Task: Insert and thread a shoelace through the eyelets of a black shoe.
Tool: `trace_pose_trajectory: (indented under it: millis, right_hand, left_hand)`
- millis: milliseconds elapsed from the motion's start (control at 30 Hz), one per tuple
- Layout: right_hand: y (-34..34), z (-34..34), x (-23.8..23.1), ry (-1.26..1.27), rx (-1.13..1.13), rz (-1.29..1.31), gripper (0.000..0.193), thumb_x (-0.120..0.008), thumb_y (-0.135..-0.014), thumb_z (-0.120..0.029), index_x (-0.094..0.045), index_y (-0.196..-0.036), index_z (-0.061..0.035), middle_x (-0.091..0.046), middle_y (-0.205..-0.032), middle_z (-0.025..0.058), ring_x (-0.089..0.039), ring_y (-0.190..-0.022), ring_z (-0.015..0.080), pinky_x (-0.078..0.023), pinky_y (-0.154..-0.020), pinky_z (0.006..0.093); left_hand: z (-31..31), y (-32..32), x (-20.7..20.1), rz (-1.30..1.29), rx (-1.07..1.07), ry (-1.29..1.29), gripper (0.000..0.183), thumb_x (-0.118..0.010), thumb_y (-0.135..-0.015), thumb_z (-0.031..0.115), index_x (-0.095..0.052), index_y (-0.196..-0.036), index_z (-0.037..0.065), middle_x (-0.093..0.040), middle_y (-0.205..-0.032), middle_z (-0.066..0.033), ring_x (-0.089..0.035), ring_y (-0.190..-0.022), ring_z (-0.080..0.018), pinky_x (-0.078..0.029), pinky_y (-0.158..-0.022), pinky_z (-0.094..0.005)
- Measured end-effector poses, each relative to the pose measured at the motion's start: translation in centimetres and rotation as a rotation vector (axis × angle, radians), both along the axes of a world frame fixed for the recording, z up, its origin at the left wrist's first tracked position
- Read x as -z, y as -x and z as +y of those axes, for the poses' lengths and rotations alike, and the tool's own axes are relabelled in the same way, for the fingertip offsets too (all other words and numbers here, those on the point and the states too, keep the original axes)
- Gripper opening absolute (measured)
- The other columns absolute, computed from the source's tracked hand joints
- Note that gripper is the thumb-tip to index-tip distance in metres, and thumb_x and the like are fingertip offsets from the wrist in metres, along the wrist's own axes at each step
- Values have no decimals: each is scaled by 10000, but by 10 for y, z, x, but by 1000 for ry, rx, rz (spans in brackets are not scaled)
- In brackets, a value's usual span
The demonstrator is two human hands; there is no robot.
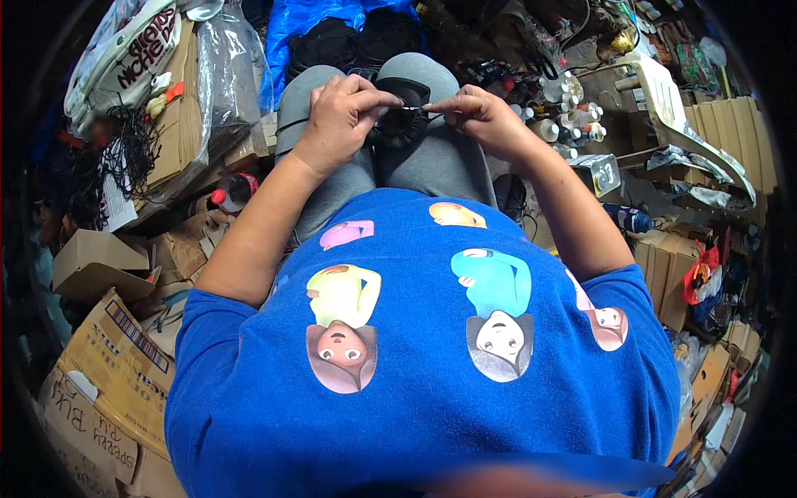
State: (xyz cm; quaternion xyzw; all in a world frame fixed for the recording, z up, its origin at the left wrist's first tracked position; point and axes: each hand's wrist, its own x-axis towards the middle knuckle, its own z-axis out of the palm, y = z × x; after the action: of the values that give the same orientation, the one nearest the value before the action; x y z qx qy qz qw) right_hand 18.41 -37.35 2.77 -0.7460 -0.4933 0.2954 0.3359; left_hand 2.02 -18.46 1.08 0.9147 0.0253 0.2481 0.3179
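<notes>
My left hand (347, 109) and my right hand (483, 118) face each other above my knees, thumbs and forefingers pinched. Between their fingertips runs a short, thin white piece (410, 108), too small to make out its kind. Just beneath it a rounded black item with a gathered, padded-looking edge (398, 133) rests on my lap between the thighs. The fingers of my left hand lie close to its upper rim, where a black strap shows. Both forearms rest along my sides.
At the right stand several small bottles (573, 116), a square tin (594, 174) and a white plastic chair (664, 108). To the left are a red-capped bottle (236, 192), cardboard boxes (104, 266) and tangled black cords (124, 158). A blue sheet (286, 33) lies ahead.
</notes>
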Motion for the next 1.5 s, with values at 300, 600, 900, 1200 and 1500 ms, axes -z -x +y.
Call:
trace_pose_trajectory:
  millis: [300, 600, 900, 1200, 1500]
  right_hand:
    - [-18, 14, -8, 110, -79, 115, 290, -546, -817, 2, -696, -1019, -142, -464, -844, 2, -473, -838, 120, -386, -776, 232]
    - [-22, 13, -2, 133, -96, 192, 275, -595, -816, -63, -699, -1037, -189, -540, -877, 56, -523, -876, 166, -413, -825, 278]
    - [-16, 9, -10, 100, -101, 94, 314, -651, -790, -84, -671, -1096, -155, -587, -823, 27, -536, -766, 124, -441, -725, 266]
    - [-17, 23, 0, 180, 41, 484, 238, -687, -804, -124, -660, -1028, -47, -604, -788, -38, -508, -697, 32, -419, -649, 188]
    - [-20, 41, -17, 99, -160, 249, 148, -723, -763, -135, -616, -759, -33, -577, -697, -23, -513, -659, 58, -420, -622, 228]
  left_hand:
    - [3, -1, 8, 67, -7, -26, 238, -661, -739, 71, -713, -924, 212, -524, -764, -11, -517, -750, -182, -389, -678, -315]
    - [0, -2, 7, 128, -10, 18, 214, -652, -750, 94, -712, -911, 222, -511, -761, -8, -495, -763, -184, -357, -726, -340]
    - [-10, 5, -7, 51, 36, -14, 214, -665, -732, 75, -694, -938, 126, -562, -720, -52, -525, -729, -219, -410, -657, -331]
    - [-16, -7, 6, 322, -127, 406, 210, -679, -730, 119, -672, -940, 105, -653, -816, -64, -579, -779, -184, -430, -749, -327]
    - [-9, -16, -19, 287, -8, 56, 125, -678, -719, 121, -663, -830, 66, -636, -779, -136, -585, -747, -280, -463, -706, -366]
